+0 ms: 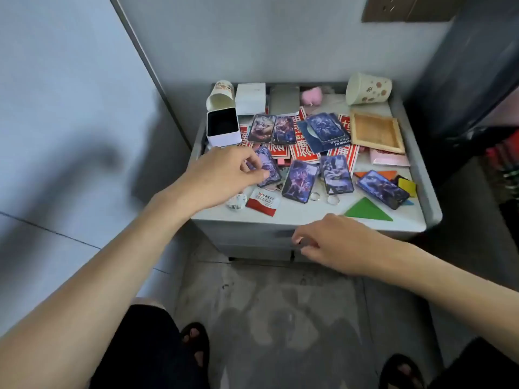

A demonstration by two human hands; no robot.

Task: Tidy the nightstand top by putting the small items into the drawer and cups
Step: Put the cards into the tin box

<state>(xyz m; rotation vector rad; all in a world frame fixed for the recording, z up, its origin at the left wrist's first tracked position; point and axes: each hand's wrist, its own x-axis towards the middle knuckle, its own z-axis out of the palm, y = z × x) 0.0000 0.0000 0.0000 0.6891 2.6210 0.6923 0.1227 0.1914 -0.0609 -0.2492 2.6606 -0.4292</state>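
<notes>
The grey nightstand [295, 213] is littered with purple picture cards, red paper packets, key rings and coloured flat shapes. My left hand [224, 178] reaches over its left side and pinches a purple card [268, 167] between thumb and fingers. My right hand [331, 245] is at the drawer front [247, 234] below the top, fingers curled at the drawer handle; what they hold is hidden. The drawer looks closed. A floral cup [368, 89] lies tilted at the back right. Another cup [220, 95] lies on its side at the back left.
An open white box [223, 130] and a closed white box [250, 98] stand at the back left. A wooden tray [376, 131] sits at the right. A green triangle [368, 210] lies near the front edge. Walls close in at left and behind; dark furniture stands right.
</notes>
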